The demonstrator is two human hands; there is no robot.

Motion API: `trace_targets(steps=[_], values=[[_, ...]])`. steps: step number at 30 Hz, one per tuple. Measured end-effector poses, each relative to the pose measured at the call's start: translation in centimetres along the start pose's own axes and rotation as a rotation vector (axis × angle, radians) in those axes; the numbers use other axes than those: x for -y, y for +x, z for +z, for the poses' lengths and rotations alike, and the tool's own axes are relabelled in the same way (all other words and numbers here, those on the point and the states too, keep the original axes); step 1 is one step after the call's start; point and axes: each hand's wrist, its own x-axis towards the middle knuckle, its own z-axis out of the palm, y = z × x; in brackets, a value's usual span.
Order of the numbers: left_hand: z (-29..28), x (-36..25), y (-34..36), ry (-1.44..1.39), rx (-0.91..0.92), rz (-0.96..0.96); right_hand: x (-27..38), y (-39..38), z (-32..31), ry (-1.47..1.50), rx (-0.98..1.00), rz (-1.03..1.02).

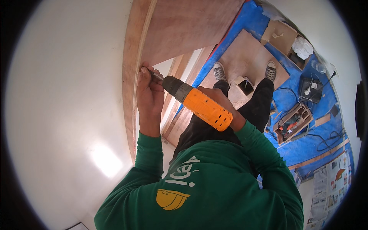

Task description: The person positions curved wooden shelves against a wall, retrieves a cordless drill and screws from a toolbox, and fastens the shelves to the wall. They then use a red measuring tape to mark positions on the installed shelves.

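My right hand (222,99) is wrapped round the grip of an orange and black cordless drill (207,109), mostly hidden beneath the tool's body. The drill points up and left, toward a wooden frame edge (132,65). At its front a short metal bit (157,77) sticks out of the black chuck. The fingers of my left hand (150,94) are closed round the end of that bit, close against the wood. Whether a screw sits between those fingers is hidden. A reddish-brown plywood panel (184,27) rises just beyond the left hand.
My feet stand on a plywood sheet (249,50), with a small open box (244,86) between them. Blue tarp (295,151) covers the floor at right. On it are a wooden tool tray (293,122), a black case (310,90), cables and a wooden box (280,36). A white wall (69,96) fills the left.
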Motion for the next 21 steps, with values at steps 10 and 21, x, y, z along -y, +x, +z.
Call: trace_targets(steps=[10, 21], values=[[0.1, 0.0, 0.1, -0.011, -0.048, -0.028, 0.6, 0.0, 0.0, -0.103, -0.044, -0.043], [0.2, -0.1, 0.0, -0.006, -0.071, -0.04, 1.2, 0.2, -0.6, 0.206, -0.002, 0.061]])
